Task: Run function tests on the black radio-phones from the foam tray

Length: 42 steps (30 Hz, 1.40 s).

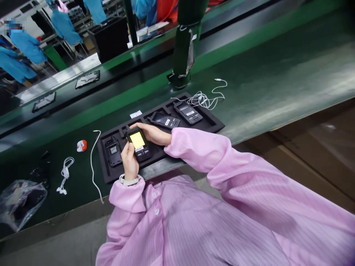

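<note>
A black rugged handheld device [143,154] with a plain yellow lit screen is held over a black foam tray [104,170]. My left hand [129,159] is closed round its lower left side, the thumb along the edge by the screen. At its upper right, my right hand [152,133] grips the top edge, with some fingers hidden behind it. To the left, another device [113,153] lies in the tray with a pale label showing. Two more, a tilted device [165,120] and a device with a dark screen [188,112], rest on the tray's right half.
A tangled white cable [203,99] lies over the tray's far right corner. Left are a loose white cable [93,168], a bundled cable [65,171], an orange-and-white object [81,146] and a clear plastic bag [22,203]. A green post [184,48] rises behind the tray.
</note>
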Tool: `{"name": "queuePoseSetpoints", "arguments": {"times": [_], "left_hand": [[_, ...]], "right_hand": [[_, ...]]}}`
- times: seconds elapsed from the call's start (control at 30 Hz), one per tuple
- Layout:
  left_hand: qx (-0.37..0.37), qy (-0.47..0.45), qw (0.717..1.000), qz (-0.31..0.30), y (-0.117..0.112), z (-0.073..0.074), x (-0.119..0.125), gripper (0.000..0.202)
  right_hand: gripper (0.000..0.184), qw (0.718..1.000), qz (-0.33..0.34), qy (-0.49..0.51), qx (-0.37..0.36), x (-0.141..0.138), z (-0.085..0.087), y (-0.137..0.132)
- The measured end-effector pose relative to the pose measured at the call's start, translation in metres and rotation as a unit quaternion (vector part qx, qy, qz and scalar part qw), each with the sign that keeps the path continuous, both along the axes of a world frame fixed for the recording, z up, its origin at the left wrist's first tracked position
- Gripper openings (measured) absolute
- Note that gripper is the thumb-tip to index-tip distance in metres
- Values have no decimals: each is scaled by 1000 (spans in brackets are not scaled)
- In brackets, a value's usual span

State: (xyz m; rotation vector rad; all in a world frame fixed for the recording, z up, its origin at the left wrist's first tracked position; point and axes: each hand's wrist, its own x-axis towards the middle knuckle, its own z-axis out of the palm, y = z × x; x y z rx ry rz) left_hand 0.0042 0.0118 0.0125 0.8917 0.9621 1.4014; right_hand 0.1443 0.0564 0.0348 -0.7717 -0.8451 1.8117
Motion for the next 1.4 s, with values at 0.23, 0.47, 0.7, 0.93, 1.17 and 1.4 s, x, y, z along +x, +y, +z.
{"name": "queuePoseSetpoints", "arguments": {"times": [0.23,0.47,0.7,0.93,1.17,1.4], "left_hand": [[18,-6,1000,-9,2,-3,-2,45],[17,9,1000,-4,2,-4,-2,46],[24,27,999,22,0,0,0,45],[1,8,999,42,-4,0,-1,37],[-16,33,999,21,-8,1,3,31],[-22,57,998,-13,-12,1,5,29]], "right_hand": [[25,1000,-5,-5,17,-2,-1,1],[27,1000,-6,6,10,-4,-4,1],[23,999,-21,-5,40,-12,-7,2],[96,979,29,-72,188,-3,-13,-12],[61,993,25,-36,106,7,-14,-15],[56,993,31,-37,104,15,-14,-18]]}}
